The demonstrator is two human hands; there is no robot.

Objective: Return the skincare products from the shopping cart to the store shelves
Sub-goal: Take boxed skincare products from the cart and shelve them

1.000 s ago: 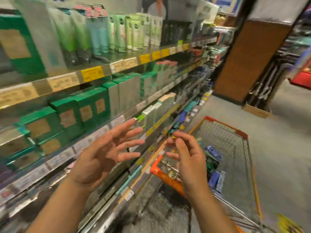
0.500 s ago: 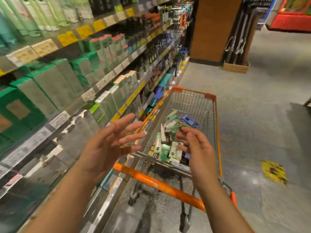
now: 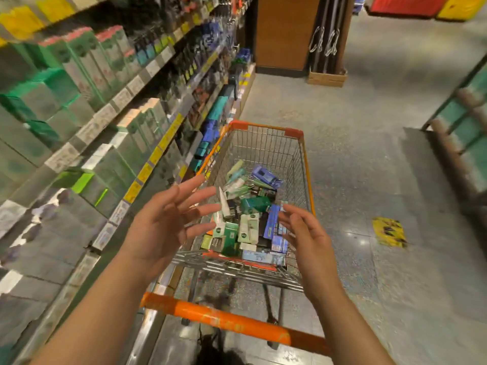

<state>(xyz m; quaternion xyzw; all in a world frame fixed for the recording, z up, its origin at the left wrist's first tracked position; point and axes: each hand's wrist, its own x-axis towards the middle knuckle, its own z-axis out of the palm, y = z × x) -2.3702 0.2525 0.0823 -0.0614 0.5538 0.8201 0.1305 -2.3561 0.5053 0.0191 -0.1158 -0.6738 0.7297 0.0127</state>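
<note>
A wire shopping cart (image 3: 307, 164) with orange rim and orange handle (image 3: 216, 318) stands in the aisle in front of me. Several skincare boxes and tubes (image 3: 249, 219), green, white and blue, lie heaped in its basket. My left hand (image 3: 168, 222) hovers over the cart's near left corner, fingers spread and holding nothing. My right hand (image 3: 307, 238) hovers over the near right side, fingers loosely extended and empty. The store shelves (image 3: 105, 111) run along my left, stocked with green and white boxes.
Yellow and white price labels (image 3: 155, 156) line the shelf edges. A brown pillar (image 3: 286, 32) and a cardboard box (image 3: 326, 77) stand at the aisle's end. A green rack (image 3: 458, 127) is on the right. A yellow floor sticker (image 3: 389, 231) lies right of the cart.
My view has swung from the shelves down and right, so the cart now sits centred. Both empty hands have moved over the cart's basket, staying open.
</note>
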